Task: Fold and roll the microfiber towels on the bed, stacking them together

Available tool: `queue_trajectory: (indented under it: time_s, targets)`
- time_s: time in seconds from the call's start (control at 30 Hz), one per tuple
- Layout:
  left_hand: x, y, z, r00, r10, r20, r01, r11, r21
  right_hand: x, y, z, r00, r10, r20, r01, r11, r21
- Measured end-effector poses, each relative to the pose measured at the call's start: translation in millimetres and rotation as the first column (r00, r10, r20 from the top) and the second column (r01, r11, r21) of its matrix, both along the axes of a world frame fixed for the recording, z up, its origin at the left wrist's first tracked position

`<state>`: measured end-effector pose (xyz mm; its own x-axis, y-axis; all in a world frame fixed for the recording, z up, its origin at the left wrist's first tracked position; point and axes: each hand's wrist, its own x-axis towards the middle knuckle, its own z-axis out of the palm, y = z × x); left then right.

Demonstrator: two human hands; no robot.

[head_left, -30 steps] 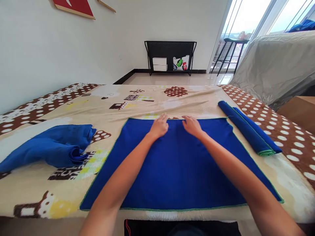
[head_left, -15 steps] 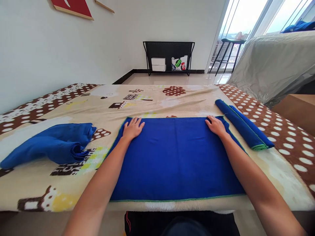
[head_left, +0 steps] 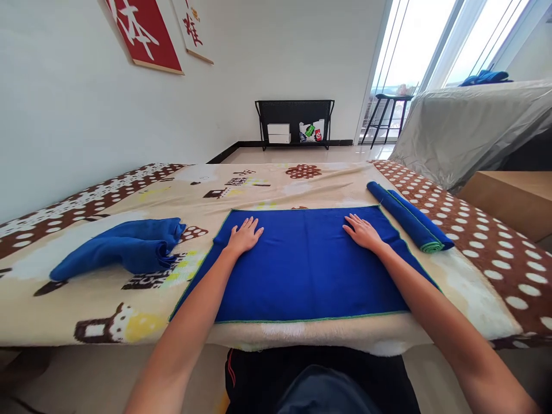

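Observation:
A blue cloth (head_left: pixel 302 270) with green stitched edges lies spread flat on a patterned blanket (head_left: pixel 259 333). My left hand (head_left: pixel 245 236) rests on its upper left part, fingers spread. On the upper right part lies my right hand (head_left: pixel 363 231), also with fingers apart. Neither hand grips anything. To the right of the cloth is a rolled blue cloth (head_left: pixel 411 219) with green edging at its end. A loosely folded blue cloth (head_left: pixel 125 244) sits to the left.
Beyond the blanket stands a black rack (head_left: pixel 295 109) against the wall. At the right are a cardboard box (head_left: pixel 504 201), a piece covered in grey sheeting (head_left: pixel 466 126) and a dark stool (head_left: pixel 392 99). Red and white scrolls hang at the upper left.
Both hands have slid a little inward and back from the far edge of the spread cloth, still flat on it. The camera view has tilted up, showing more of the wall.

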<state>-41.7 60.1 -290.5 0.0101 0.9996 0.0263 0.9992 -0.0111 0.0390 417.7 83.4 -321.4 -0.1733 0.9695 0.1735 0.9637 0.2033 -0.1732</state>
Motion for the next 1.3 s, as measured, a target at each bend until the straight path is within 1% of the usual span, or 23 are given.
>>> queue_trajectory:
  time_s: [0.03,0.1,0.2,0.3,0.4,0.47,0.53,0.57,0.6,0.67,0.7,0.77,0.83,0.87,0.9,0.93,1.0,1.07,1.2,1.3]
  targets:
    - [-1,-3,-0.9,1.000,0.005,0.001,-0.005,1.000,0.003,0,-4,-0.6,1.000,0.004,-0.001,-0.004,1.000,-0.005]
    - [-10,-8,-0.9,0.999,0.044,0.001,-0.044,0.999,0.013,9,-11,-0.6,1.000,-0.028,-0.005,0.028,1.000,-0.009]
    - [-32,-18,1.2,0.992,0.126,-0.004,-0.126,0.992,0.030,35,-21,0.9,0.994,-0.104,-0.012,0.104,0.994,-0.013]
    - [-52,-31,5.4,0.984,0.179,-0.015,-0.179,0.983,0.039,58,-31,2.8,0.989,-0.146,-0.017,0.145,0.989,-0.018]
    - [-62,-42,15.7,0.977,0.211,-0.032,-0.210,0.977,0.032,67,-39,8.6,0.987,-0.163,-0.014,0.162,0.986,-0.025]
    - [-58,-44,26.6,0.974,0.221,-0.044,-0.220,0.975,0.026,60,-41,15.9,0.983,-0.182,-0.012,0.182,0.983,-0.014]
    - [-41,-40,38.0,0.979,0.196,-0.048,-0.195,0.980,0.028,39,-40,24.9,0.983,-0.184,-0.014,0.184,0.983,0.017]
    - [-27,-36,42.7,0.985,0.164,-0.043,-0.163,0.986,0.031,23,-39,29.3,0.986,-0.168,-0.017,0.168,0.985,0.037]
    - [-8,-32,45.9,0.992,0.120,-0.035,-0.119,0.992,0.035,3,-37,33.1,0.990,-0.137,-0.021,0.138,0.989,0.057]
    - [40,-23,46.8,1.000,0.009,-0.006,-0.009,1.000,0.029,-43,-34,37.9,0.999,-0.044,-0.029,0.046,0.995,0.086]
    - [66,-20,44.2,0.999,-0.044,0.011,0.043,0.999,0.030,-68,-33,38.3,0.999,0.001,-0.036,0.003,0.995,0.097]
    - [118,-16,34.0,0.989,-0.139,0.047,0.138,0.990,0.034,-114,-34,35.2,0.996,0.076,-0.049,-0.070,0.992,0.108]
    - [157,-18,20.3,0.975,-0.206,0.080,0.204,0.978,0.033,-146,-37,27.9,0.991,0.121,-0.065,-0.113,0.988,0.108]
    - [170,-20,13.5,0.970,-0.224,0.094,0.222,0.974,0.034,-155,-39,23.5,0.989,0.131,-0.072,-0.123,0.987,0.106]
    - [177,-23,7.4,0.967,-0.233,0.104,0.230,0.972,0.037,-159,-41,19.3,0.988,0.133,-0.079,-0.125,0.987,0.102]
    - [179,-26,2.5,0.966,-0.233,0.112,0.229,0.972,0.042,-158,-43,15.6,0.988,0.130,-0.085,-0.121,0.988,0.098]
    - [170,-29,-3.4,0.970,-0.210,0.119,0.205,0.977,0.052,-145,-45,10.4,0.989,0.110,-0.095,-0.101,0.991,0.091]
    - [148,-30,-4.5,0.980,-0.162,0.120,0.156,0.986,0.057,-123,-43,8.4,0.992,0.075,-0.105,-0.067,0.995,0.081]
    - [88,-29,-0.8,0.994,-0.016,0.104,0.010,0.998,0.059,-66,-38,8.0,0.992,-0.021,-0.122,0.028,0.998,0.049]
    - [43,-33,2.1,0.992,0.090,0.085,-0.096,0.993,0.064,-24,-37,6.4,0.985,-0.115,-0.126,0.120,0.992,0.032]
